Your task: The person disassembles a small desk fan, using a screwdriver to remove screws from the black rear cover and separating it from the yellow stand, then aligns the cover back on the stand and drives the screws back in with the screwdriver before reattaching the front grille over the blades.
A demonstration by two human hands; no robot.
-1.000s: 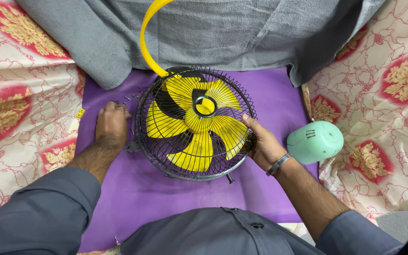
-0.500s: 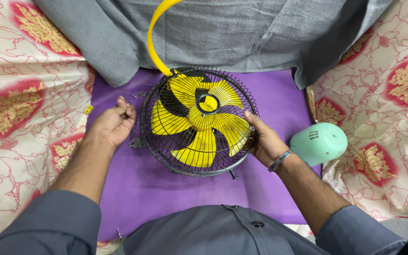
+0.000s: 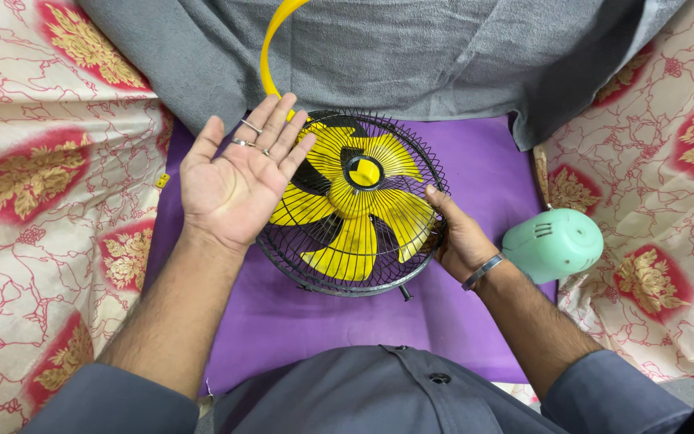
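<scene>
Right hand [image 3: 461, 241] grips the light, springy wire fan guard [image 3: 353, 202] by its stiffer rim; left hand [image 3: 236, 181] hovers open, empty.

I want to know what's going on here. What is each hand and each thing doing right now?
Left hand: raised, palm up, fingers spread, holding nothing.
Right hand: gripping the fan's right rim.
Fan: lying flat, black wire cage shut over yellow blades.
Mint green housing: lying on its side, apart from the fan.
Purple mat: spread flat under the fan.
Grey cloth: draped behind the mat.
</scene>
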